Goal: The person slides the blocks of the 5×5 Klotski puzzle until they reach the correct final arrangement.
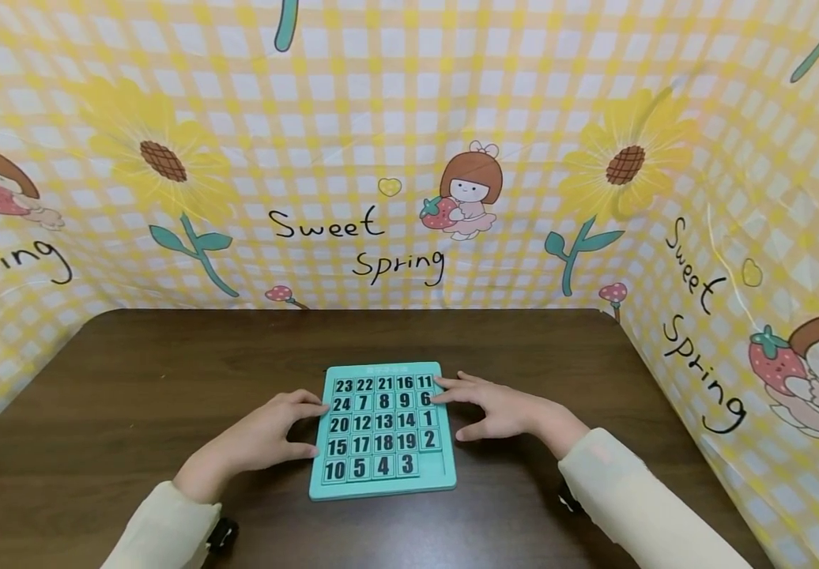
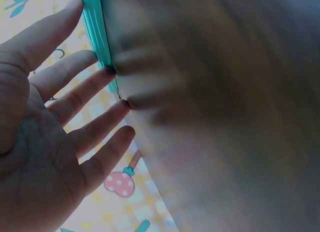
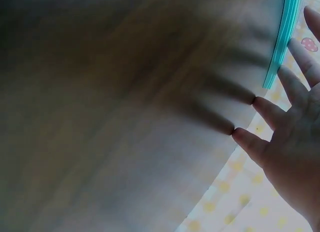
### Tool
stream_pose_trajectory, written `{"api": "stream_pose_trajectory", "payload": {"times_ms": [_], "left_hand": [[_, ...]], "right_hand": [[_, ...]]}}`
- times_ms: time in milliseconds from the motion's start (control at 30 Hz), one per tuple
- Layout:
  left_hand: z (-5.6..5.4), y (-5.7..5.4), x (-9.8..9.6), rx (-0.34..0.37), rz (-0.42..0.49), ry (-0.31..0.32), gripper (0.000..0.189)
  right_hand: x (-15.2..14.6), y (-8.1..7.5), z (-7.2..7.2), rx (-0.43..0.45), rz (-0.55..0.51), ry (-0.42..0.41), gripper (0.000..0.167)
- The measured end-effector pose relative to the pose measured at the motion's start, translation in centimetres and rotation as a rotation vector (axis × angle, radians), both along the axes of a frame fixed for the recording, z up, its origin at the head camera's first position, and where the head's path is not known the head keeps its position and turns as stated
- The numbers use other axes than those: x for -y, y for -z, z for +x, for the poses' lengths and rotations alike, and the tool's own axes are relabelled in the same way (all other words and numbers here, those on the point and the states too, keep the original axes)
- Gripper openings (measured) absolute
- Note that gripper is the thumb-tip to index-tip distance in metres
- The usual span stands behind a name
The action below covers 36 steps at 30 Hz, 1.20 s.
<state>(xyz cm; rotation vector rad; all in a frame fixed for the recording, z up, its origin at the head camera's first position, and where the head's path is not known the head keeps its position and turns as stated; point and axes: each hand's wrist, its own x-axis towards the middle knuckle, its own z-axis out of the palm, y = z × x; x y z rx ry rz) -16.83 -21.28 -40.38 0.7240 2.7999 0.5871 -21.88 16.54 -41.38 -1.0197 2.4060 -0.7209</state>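
Note:
A teal number sliding puzzle [image 1: 383, 491] lies flat on the table, its numbered tiles in rows. The top row reads 23, 22, 21, 16, 11, and the bottom row 10, 5, 4, 3, with bare board at the bottom right corner. At its left edge is my left hand [image 1: 267, 431], fingers spread and loosely bent, fingertips and thumb against or close to the side. My right hand [image 1: 502, 409] reaches over the right border, fingertips near tiles 11 and 6, thumb off the board. The right wrist view shows its little finger [image 3: 252, 144] at the tabletop.
The dark brown wooden table [image 1: 189, 348] runs back to a yellow checked cloth [image 1: 523, 253] printed with sunflowers and "Sweet Spring". The same cloth stands along the left and right sides. A black band [image 1: 222, 537] sits at the left wrist.

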Motion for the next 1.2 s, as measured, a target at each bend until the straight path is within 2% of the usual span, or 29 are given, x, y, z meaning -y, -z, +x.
{"api": "stream_pose_trajectory", "payload": {"times_ms": [300,567,733,900,1067,1200], "left_hand": [[-0.3,-0.2,-2.1,-0.014,-0.003,0.03,0.06],[0.1,-0.6,-4.2,0.013,-0.033,-0.01,0.061],[-0.1,-0.6,-4.8,0.012,-0.024,-0.022,0.061],[-0.4,-0.3,-4.9,0.016,-0.018,-0.003,0.061],[-0.2,-0.4,-4.7,0.065,-0.017,-0.003,0.064],[0.3,-0.5,-4.3,0.155,0.034,-0.009,0.076]], "right_hand": [[-2.1,-0.1,0.5,0.012,-0.024,0.04,0.057],[-3.5,-0.4,0.9,0.018,0.016,0.051,0.063],[-4.0,-0.5,1.1,0.015,0.025,0.065,0.064],[-4.2,-0.3,1.3,0.015,0.031,0.08,0.064],[-4.0,-0.4,1.6,0.026,0.063,0.101,0.067],[-3.5,-0.6,2.1,0.014,0.125,0.121,0.072]]}}
